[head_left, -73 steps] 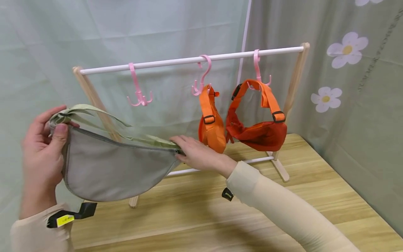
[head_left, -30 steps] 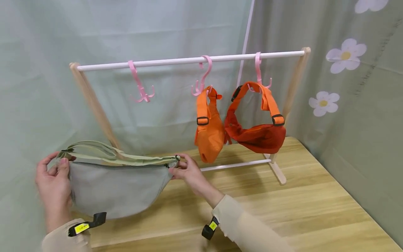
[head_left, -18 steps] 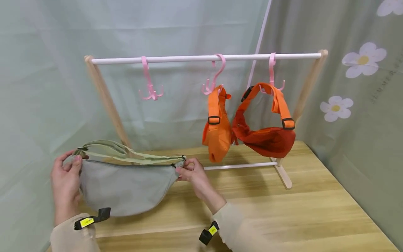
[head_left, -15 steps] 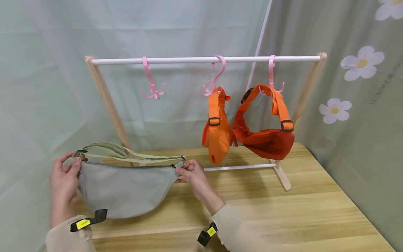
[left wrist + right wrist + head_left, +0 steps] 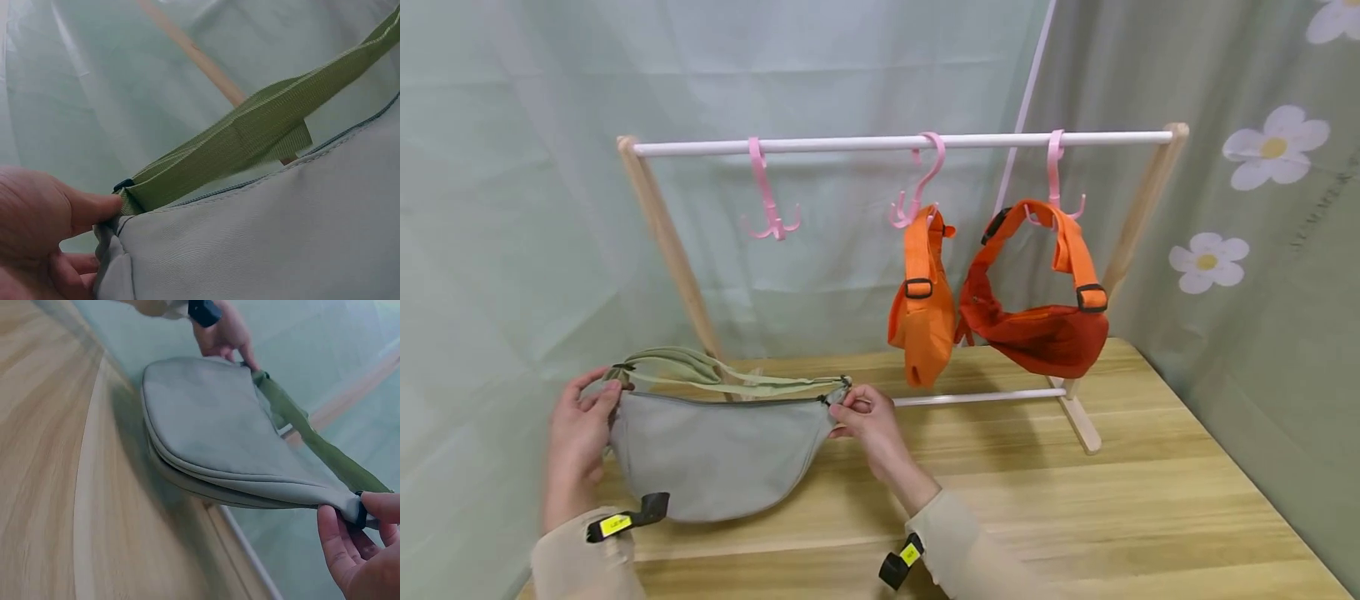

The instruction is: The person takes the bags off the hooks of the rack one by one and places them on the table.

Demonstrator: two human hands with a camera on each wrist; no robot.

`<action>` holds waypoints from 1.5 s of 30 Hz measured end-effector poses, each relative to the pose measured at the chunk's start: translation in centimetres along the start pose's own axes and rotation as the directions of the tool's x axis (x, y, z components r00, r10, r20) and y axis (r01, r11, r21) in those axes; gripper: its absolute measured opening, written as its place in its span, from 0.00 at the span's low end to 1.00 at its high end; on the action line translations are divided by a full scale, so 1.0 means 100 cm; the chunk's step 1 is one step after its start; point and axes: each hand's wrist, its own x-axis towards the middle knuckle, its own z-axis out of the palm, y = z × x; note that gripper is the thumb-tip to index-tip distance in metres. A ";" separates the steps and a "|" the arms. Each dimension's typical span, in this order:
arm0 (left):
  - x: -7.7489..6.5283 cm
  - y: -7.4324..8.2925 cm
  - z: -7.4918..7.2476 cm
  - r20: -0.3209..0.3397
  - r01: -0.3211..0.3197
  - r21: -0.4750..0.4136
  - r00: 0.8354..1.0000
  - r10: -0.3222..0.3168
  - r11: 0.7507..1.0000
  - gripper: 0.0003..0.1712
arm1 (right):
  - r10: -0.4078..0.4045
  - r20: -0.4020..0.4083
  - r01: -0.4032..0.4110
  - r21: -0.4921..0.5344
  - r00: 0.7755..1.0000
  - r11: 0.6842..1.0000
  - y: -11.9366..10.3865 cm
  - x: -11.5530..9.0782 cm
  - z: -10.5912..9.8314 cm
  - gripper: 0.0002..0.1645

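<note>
Okay, you're at the holding-out step, it seems: gray bag stretched between both hands, lower left of the head view, over the table, green strap along its top edge. Next move likely calls for firm grip, strap untangled. Fingers narrow: left hand pinches one corner, right hand the opposite one.

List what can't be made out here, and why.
Head view: left part of the lower rail, behind the right hand and gray bag.
Head view: lettering on the left yellow label, too small.
Left wrist view: bag's right end, cut off by the edge.
Every view: bag's inside, behind its fabric.
</note>
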 end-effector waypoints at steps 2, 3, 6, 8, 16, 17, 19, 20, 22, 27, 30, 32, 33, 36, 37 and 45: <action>0.002 -0.002 0.001 0.026 -0.002 0.040 1.000 0.001 0.999 0.10 | 0.008 -0.012 -0.008 -0.002 1.000 1.000 0.002 0.001 -0.003 0.12; 0.002 -0.003 0.002 0.036 -0.005 0.059 0.999 0.003 0.998 0.10 | 0.014 -0.016 -0.014 -0.005 1.000 1.000 0.003 0.002 -0.004 0.12; 0.003 -0.006 0.003 0.055 -0.001 0.158 0.998 -0.008 0.987 0.10 | 0.034 -0.014 -0.034 -0.016 0.999 0.999 0.006 0.003 -0.007 0.10; 0.004 -0.008 0.004 0.046 0.006 0.237 0.999 -0.017 0.971 0.11 | 0.048 -0.008 -0.048 -0.024 0.999 0.999 0.008 0.004 -0.008 0.10; 0.010 -0.013 0.012 0.042 0.042 0.413 0.997 -0.065 0.910 0.30 | 0.109 0.022 -0.107 -0.051 0.994 0.993 0.012 0.006 -0.018 0.07; 0.010 -0.014 0.013 0.053 0.046 0.428 0.996 -0.075 0.903 0.32 | 0.120 0.031 -0.118 -0.057 0.992 0.991 0.012 0.006 -0.019 0.09; 0.012 -0.016 0.013 0.076 0.051 0.446 0.993 -0.095 0.894 0.34 | 0.145 0.054 -0.140 -0.077 0.988 0.987 0.012 0.007 -0.020 0.15; 0.013 -0.017 0.012 0.092 0.047 0.457 0.991 -0.100 0.888 0.35 | 0.161 0.066 -0.154 -0.093 0.985 0.984 0.013 0.007 -0.021 0.17; 0.014 -0.019 0.011 0.126 0.042 0.477 0.985 -0.115 0.878 0.36 | 0.193 0.090 -0.182 -0.123 0.977 0.976 0.013 0.007 -0.021 0.20; 0.017 -0.023 0.009 0.196 0.047 0.488 0.967 -0.162 0.871 0.39 | 0.255 0.123 -0.235 -0.159 0.959 0.959 0.017 0.007 -0.022 0.24; 0.019 -0.025 0.010 0.215 0.065 0.489 0.957 -0.193 0.870 0.39 | 0.269 0.131 -0.248 -0.160 0.954 0.956 0.018 0.007 -0.022 0.24; 0.019 -0.027 0.011 0.229 0.072 0.492 0.951 -0.209 0.867 0.40 | 0.274 0.136 -0.251 -0.163 0.952 0.954 0.019 0.007 -0.022 0.24; 0.020 -0.028 0.011 0.235 0.074 0.498 0.948 -0.216 0.864 0.40 | 0.276 0.139 -0.253 -0.164 0.951 0.953 0.019 0.006 -0.022 0.24; 0.020 -0.030 0.012 0.247 0.083 0.503 0.940 -0.234 0.860 0.41 | 0.288 0.144 -0.264 -0.167 0.947 0.950 0.020 0.006 -0.022 0.24; 0.021 -0.030 0.013 0.247 0.086 0.505 0.939 -0.239 0.859 0.41 | 0.293 0.147 -0.268 -0.168 0.945 0.949 0.020 0.006 -0.022 0.25; 0.024 -0.038 0.016 0.225 0.089 0.532 0.944 -0.242 0.842 0.39 | 0.325 0.179 -0.295 -0.173 0.929 0.940 0.025 0.006 -0.022 0.27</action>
